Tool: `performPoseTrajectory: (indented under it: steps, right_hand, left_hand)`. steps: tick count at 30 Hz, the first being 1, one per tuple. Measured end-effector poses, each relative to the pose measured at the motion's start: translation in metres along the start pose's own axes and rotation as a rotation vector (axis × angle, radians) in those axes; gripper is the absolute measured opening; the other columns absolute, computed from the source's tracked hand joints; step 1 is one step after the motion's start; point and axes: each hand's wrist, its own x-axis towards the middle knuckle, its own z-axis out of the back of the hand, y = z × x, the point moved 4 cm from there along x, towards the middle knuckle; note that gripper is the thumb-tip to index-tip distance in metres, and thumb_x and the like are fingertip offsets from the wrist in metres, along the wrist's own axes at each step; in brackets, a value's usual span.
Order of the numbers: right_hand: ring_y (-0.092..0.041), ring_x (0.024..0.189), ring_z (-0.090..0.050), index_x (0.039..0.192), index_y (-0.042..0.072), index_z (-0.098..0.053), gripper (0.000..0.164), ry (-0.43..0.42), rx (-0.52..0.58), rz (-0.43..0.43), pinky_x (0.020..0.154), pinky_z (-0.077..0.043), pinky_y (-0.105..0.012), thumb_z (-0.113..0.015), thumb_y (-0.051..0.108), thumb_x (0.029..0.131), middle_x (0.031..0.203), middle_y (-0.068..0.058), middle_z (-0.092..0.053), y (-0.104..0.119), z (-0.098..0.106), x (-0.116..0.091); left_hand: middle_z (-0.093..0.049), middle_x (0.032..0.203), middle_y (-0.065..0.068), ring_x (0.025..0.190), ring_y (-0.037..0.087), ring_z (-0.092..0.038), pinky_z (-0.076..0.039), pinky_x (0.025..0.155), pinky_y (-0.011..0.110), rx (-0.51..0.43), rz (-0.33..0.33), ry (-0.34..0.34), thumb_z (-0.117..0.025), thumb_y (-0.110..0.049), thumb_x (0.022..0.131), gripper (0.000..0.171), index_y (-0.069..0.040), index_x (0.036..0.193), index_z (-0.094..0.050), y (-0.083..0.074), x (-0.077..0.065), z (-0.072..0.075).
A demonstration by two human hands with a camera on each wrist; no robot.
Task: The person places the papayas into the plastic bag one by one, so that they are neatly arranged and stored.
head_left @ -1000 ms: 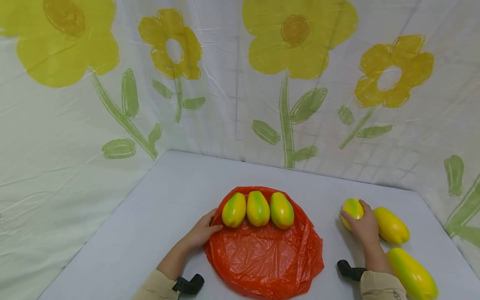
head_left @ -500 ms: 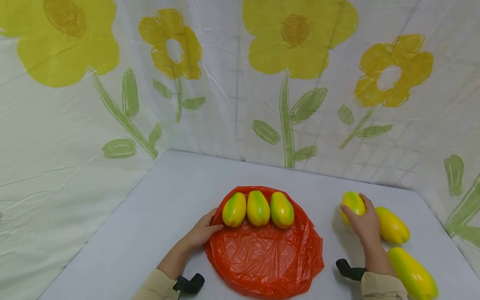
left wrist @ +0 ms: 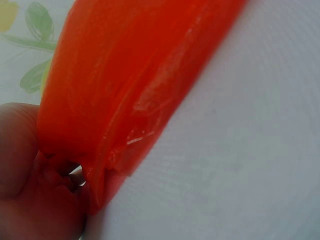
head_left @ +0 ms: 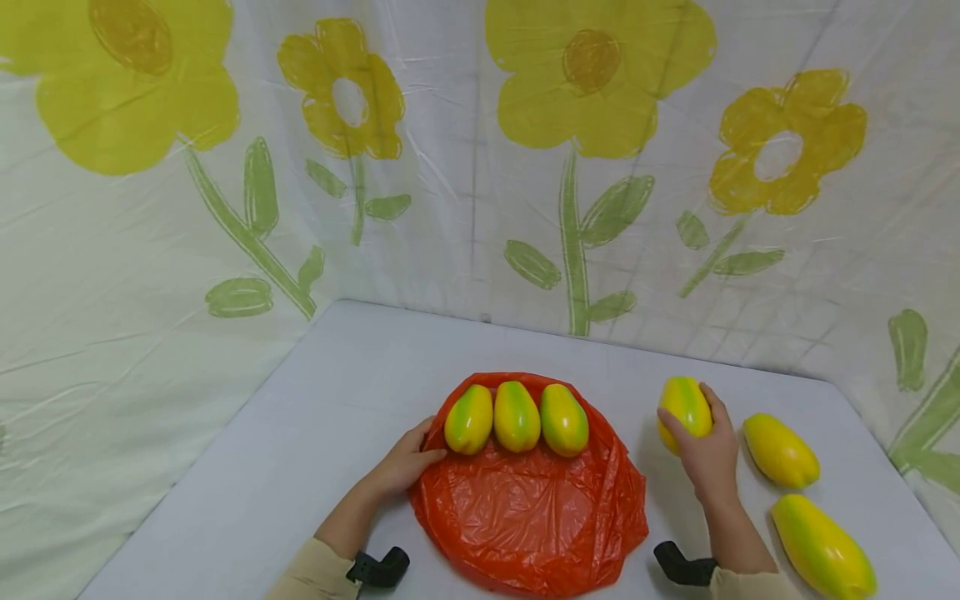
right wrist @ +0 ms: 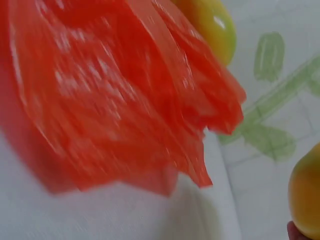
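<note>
A red plastic bag (head_left: 525,512), its mouth spread wide, sits mid-table with three yellow-green papayas (head_left: 516,417) in a row along its far side. My left hand (head_left: 403,465) grips the bag's left rim; the left wrist view shows the thumb (left wrist: 17,145) against the red film. To the right of the bag, my right hand (head_left: 712,457) holds another papaya (head_left: 685,408) between thumb and fingers, raised over the table. At the right edge of the right wrist view, part of this held papaya (right wrist: 307,197) shows with a fingertip under it.
Two more papayas lie at the right of the white table (head_left: 315,400), one farther back (head_left: 782,450) and one nearer (head_left: 823,546). Behind the table hangs a white curtain (head_left: 442,275) printed with yellow flowers.
My right hand has lifted its papaya and carried it left, away from the two papayas on the right. The left hand and the bag have stayed put.
</note>
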Motion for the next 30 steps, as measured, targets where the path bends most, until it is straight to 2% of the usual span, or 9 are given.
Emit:
performPoseTrajectory:
  steps: [7, 15, 24, 30]
  right_hand:
    - [-0.020, 0.110, -0.039, 0.149, 0.027, -0.021, 0.076, 0.016, 0.022, 0.064, 0.079, -0.040, -0.019, -0.063, 0.035, 0.086, 0.143, -0.009, -0.037, 0.015, -0.012, -0.021]
    - [-0.016, 0.105, -0.039, 0.148, 0.028, -0.022, 0.075, 0.065, 0.055, 0.081, 0.073, -0.040, -0.005, -0.064, 0.032, 0.086, 0.138, -0.006, -0.040, 0.031, -0.024, -0.043]
    - [-0.015, 0.103, -0.043, 0.147, 0.028, -0.024, 0.075, 0.185, 0.184, 0.093, 0.076, -0.047, -0.009, -0.067, 0.029, 0.085, 0.131, -0.002, -0.041, 0.044, -0.044, -0.065]
    - [-0.017, 0.106, -0.044, 0.146, 0.027, -0.026, 0.077, 0.272, 0.248, 0.081, 0.079, -0.049, -0.013, -0.069, 0.030, 0.082, 0.134, -0.001, -0.041, 0.055, -0.064, -0.078]
  left_hand:
    - [-0.048, 0.134, 0.018, 0.085, 0.019, -0.065, -0.058, 0.073, 0.035, -0.003, -0.003, 0.005, -0.048, -0.009, 0.094, 0.051, -0.012, 0.143, -0.032, 0.000, 0.000, 0.000]
    - [-0.048, 0.133, 0.018, 0.084, 0.019, -0.065, -0.058, 0.073, 0.035, 0.003, -0.010, 0.010, -0.048, -0.010, 0.094, 0.050, -0.012, 0.142, -0.032, 0.001, 0.000, 0.000]
    - [-0.048, 0.133, 0.018, 0.083, 0.019, -0.066, -0.058, 0.072, 0.035, -0.005, -0.002, 0.012, -0.048, -0.010, 0.094, 0.052, -0.012, 0.143, -0.031, 0.000, 0.000, 0.000]
    - [-0.049, 0.132, 0.018, 0.083, 0.019, -0.065, -0.058, 0.073, 0.035, 0.001, -0.012, 0.014, -0.048, -0.010, 0.094, 0.050, -0.012, 0.142, -0.033, 0.000, 0.000, 0.000]
